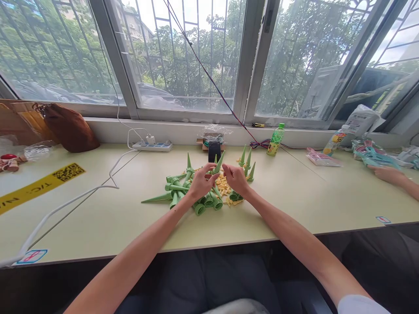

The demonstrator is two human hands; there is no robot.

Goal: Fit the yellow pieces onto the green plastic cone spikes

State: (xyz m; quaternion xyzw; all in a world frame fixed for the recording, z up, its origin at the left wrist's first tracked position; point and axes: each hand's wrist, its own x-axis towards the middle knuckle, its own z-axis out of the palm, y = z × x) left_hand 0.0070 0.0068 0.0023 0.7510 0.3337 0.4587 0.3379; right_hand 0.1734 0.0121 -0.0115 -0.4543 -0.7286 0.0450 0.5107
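Observation:
My left hand (200, 182) is closed around a green plastic spike (220, 162), its pointed end tilted up and to the right. Close beside it, my right hand (237, 179) has its fingers curled in a pinch; whatever it may grip is hidden. Under and left of my hands lies a heap of similar hollow green spikes (176, 187), several with threaded open ends facing me. Small yellow plastic pieces (224, 186) are spread between my hands. Beyond my right hand, several green spikes (248, 163) stand point up.
A black object (214, 151) stands behind the heap. Along the back are a power strip (153, 147), a green bottle (276, 140) and another bottle (336, 140). A white cable (113, 174) crosses the left side. Another person's hand (388, 175) touches bagged items at right.

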